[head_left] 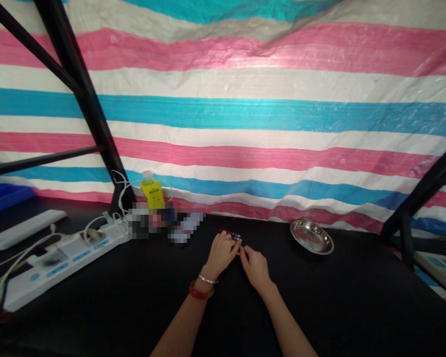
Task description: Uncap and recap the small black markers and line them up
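**Red-and-black object being held between two hands at mid-frame**

Red-and-black object (230, 234), small and slim, is lying just above centre of the frame on the black worktop (134, 297), sticking out past the fingertips of the left hand (222, 253). That hand is curling loosely over it, fingers bent and touching its near end; what the object is cannot be told. The right hand (254, 265) is resting just beside the left, fingers half closed, its fingertips meeting the left hand's near the object; whether it is gripping anything cannot be told.

Right of the hands, well apart, a shallow steel dish (312, 237) is sitting with nothing visible in it. At left, a white power strip (63, 258) is running diagonally with cables plugged in, and a yellow bottle (152, 192) is standing upright behind it against the striped tarpaulin (245, 114).
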`<control>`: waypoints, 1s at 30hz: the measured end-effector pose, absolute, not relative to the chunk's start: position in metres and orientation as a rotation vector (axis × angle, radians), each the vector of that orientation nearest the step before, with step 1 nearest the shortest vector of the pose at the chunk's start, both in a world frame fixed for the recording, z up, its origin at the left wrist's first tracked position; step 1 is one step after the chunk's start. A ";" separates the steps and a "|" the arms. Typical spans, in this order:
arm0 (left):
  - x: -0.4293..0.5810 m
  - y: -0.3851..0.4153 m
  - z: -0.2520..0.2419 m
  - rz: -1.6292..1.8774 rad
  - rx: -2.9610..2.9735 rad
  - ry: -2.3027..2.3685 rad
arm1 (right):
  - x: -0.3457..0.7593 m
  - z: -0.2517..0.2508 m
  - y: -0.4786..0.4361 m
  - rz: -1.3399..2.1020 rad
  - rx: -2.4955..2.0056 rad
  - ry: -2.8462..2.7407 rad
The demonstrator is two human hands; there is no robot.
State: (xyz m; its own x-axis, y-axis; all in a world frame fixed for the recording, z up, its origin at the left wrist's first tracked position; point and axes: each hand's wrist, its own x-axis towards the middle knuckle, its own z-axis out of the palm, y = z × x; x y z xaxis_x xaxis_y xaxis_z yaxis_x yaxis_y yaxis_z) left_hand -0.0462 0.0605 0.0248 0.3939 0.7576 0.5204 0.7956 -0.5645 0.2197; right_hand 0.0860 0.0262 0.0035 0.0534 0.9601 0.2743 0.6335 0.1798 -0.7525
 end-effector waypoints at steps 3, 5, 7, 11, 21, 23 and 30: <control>-0.048 0.062 0.024 -0.909 -2.522 -1.438 | 0.087 0.006 0.026 0.506 -1.586 -1.640; -0.048 0.063 0.023 -0.901 -2.510 -1.427 | 0.087 0.008 0.026 0.519 -1.596 -1.619; -0.047 0.063 0.022 -0.901 -2.507 -1.422 | 0.088 0.008 0.027 0.527 -1.592 -1.595; -0.047 0.064 0.022 -0.906 -2.525 -1.433 | 0.090 0.006 0.027 0.439 -1.624 -1.575; -0.044 0.060 0.026 -1.001 -2.540 -1.407 | 0.106 0.001 0.037 -0.070 -1.976 -1.744; -0.040 0.058 0.026 -0.991 -2.552 -1.402 | 0.110 -0.001 0.039 -0.126 -1.993 -1.727; -0.023 0.048 0.022 -0.845 -2.487 -1.545 | 0.116 -0.008 0.043 -0.105 -1.948 -1.760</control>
State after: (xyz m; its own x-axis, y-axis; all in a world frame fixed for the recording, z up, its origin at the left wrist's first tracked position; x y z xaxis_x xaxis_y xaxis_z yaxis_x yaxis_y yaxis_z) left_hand -0.0235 0.0480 0.0224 0.3338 0.7996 0.4993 0.8517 -0.4828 0.2037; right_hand 0.1164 0.0428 -0.0079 0.1580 0.9094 0.3847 0.9486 -0.0316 -0.3149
